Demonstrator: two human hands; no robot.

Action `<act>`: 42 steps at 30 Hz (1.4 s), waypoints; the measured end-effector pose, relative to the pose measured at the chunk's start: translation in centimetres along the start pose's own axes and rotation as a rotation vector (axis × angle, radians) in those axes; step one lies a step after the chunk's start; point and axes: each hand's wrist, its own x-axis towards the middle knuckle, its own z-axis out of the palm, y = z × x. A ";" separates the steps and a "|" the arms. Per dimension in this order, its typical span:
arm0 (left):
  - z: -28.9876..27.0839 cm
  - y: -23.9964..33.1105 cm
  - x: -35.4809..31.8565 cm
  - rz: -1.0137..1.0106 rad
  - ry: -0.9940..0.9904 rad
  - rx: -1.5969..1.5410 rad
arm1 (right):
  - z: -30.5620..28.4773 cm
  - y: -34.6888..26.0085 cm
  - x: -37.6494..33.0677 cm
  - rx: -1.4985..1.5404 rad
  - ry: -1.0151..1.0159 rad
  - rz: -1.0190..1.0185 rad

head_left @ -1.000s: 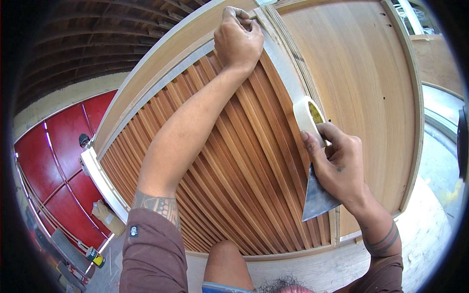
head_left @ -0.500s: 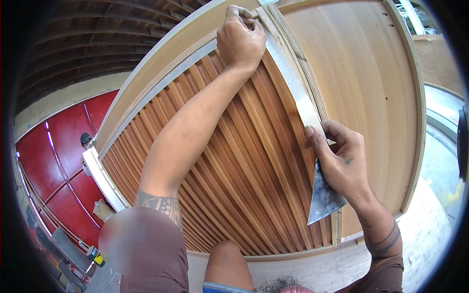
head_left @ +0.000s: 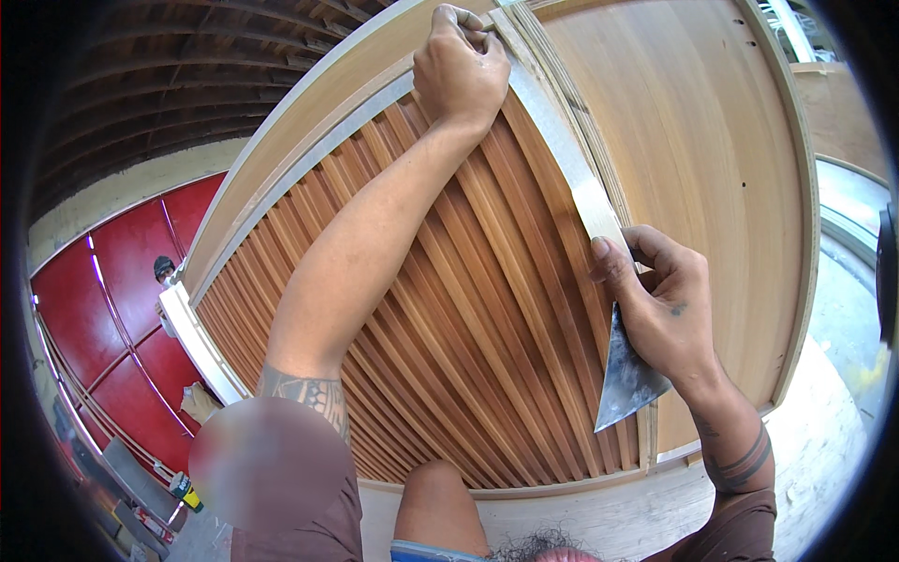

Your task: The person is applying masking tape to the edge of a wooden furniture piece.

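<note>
A large wooden panel with upright brown slats [head_left: 506,309] is in front of me, with pale tape-like strips along its frame. My left hand [head_left: 461,75] is at the top right corner of the slats, its fingers pinched together. What they hold, if anything, I cannot make out. Closed at the frame's right side, my right hand [head_left: 667,300] has a putty knife [head_left: 629,382] in it, the triangular metal blade pointing down past the palm. Between that thumb and fingers runs a whitish flat strip [head_left: 596,208], in line with the pale strip [head_left: 552,131] on the frame.
A smooth wood panel [head_left: 693,169] with a raised edge adjoins the slats on the right. Red doors [head_left: 103,281] stand at the left, and another person [head_left: 165,270] shows beyond the frame. A yellow-and-dark container [head_left: 185,492] is at lower left. My knee [head_left: 438,506] is close below the slats.
My right hand, with the putty knife and the whitish strip, has shifted slightly to the right. My left hand has hardly moved.
</note>
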 end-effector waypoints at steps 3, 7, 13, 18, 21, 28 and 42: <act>-0.3 0.0 0.0 0.001 -0.002 0.004 | 0.3 0.3 0.0 0.001 0.040 -0.094; -0.2 0.1 0.1 -0.003 -0.006 -0.003 | 0.5 0.4 -0.1 -0.003 0.053 -0.098; -0.3 -0.3 0.1 0.020 0.000 -0.007 | 0.5 0.6 0.1 -0.011 0.025 -0.087; -0.1 -0.2 0.0 0.033 0.009 0.018 | 0.6 0.5 0.0 -0.005 0.045 -0.106; 0.0 -0.2 -0.1 0.013 0.003 0.000 | 0.5 0.6 0.1 -0.006 0.048 -0.117; 0.1 -0.6 0.0 0.041 0.026 -0.002 | 0.4 0.5 0.1 -0.010 0.035 -0.103; 0.2 -1.2 0.0 0.053 0.044 0.005 | 0.7 0.4 0.2 0.017 0.030 -0.079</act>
